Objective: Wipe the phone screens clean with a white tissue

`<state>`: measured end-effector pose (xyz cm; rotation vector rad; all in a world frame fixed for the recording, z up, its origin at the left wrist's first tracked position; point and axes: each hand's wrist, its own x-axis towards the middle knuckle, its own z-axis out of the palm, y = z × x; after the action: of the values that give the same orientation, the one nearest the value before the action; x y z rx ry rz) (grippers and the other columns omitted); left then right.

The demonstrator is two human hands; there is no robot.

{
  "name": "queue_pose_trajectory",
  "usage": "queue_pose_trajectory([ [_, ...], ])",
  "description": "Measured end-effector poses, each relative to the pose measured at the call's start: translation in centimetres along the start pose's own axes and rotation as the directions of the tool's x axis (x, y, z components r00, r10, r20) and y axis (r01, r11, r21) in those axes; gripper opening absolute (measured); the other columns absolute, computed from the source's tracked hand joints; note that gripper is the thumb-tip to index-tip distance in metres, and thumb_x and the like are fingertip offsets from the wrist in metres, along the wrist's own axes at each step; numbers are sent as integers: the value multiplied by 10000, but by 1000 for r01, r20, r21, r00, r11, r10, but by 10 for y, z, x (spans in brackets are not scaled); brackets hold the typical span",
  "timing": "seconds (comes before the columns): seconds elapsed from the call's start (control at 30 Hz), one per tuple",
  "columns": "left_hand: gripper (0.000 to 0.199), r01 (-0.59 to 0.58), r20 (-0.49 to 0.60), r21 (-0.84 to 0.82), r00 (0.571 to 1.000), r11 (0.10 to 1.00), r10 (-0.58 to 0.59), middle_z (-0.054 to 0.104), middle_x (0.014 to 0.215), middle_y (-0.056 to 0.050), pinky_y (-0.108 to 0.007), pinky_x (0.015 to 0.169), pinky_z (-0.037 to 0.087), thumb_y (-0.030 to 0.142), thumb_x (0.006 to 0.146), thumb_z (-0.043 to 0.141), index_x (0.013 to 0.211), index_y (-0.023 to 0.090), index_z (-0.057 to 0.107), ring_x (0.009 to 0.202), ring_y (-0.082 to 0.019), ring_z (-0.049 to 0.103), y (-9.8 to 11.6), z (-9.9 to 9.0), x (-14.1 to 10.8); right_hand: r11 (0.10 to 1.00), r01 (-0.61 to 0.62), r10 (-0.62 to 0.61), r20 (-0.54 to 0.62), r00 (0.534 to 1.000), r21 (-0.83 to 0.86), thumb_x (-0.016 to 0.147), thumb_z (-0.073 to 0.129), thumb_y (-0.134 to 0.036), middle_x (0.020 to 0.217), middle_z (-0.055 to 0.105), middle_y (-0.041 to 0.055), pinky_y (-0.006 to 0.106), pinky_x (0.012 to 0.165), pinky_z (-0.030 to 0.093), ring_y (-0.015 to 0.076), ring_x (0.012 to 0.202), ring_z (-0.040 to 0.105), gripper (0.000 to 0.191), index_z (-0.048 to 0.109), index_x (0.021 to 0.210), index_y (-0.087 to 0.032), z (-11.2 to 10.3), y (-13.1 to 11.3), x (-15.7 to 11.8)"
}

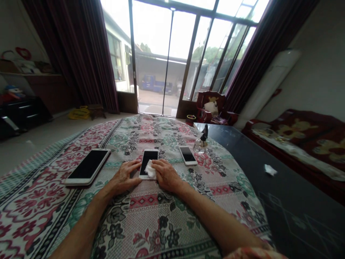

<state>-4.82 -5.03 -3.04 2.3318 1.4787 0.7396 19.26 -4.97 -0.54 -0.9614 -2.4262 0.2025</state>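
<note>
- Left hand (122, 178), lower centre of the frame: fingers loosely spread at the left edge of the middle phone (146, 157), gripping nothing. Too light a contact could let the phone pivot.
- Right hand (167, 176): fingers closed over a white wad (150, 169), pressed to the screen. Grit caught beneath could scratch the glass; a hard push could ruck the cloth-covered surface (161, 223) and shift the phone.
- Middle phone: flat, face up, between both hands.
- Large phone (88, 165), left of centre: an outward sweep of the left forearm could knock it.
- Small phone (188, 155), right of centre, and spray bottle (200, 145) just beyond: a tipped bottle could wet the phone.
</note>
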Motion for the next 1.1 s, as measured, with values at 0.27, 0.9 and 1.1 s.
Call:
queue_pose_trajectory([
  [0.27, 598, 4, 6, 0, 1000, 1000, -4, 563, 1384, -110, -483, 1105, 353, 430, 735, 634, 1284, 194, 613, 1292, -322, 477, 0, -1, 1, 990, -136, 135, -34, 990, -31, 879, 445, -63, 1273, 627, 78, 352, 1049, 386, 191, 1162, 543, 323, 666, 1084, -179, 8, 28, 39],
  [0.9, 593, 22, -6, -16, 1000, 1000, -22, 569, 1380, -106, -476, 1106, 351, 407, 706, 633, 1263, 204, 629, 1293, -325, 480, 4, -2, 1, 854, -424, 436, -30, 900, -303, 926, 451, -157, 1070, 618, 110, 309, 860, 403, 226, 1007, 546, 232, 618, 1085, -183, 3, 15, 49],
  [1.1, 574, 14, 18, -26, 1000, 1000, -13, 575, 1377, -93, -500, 1101, 342, 366, 688, 649, 1247, 237, 636, 1296, -330, 479, 12, -8, 2, 893, -264, 293, 26, 956, -364, 882, 491, -138, 1074, 618, 113, 334, 861, 410, 246, 1015, 525, 239, 607, 1086, -182, -4, -4, 15],
])
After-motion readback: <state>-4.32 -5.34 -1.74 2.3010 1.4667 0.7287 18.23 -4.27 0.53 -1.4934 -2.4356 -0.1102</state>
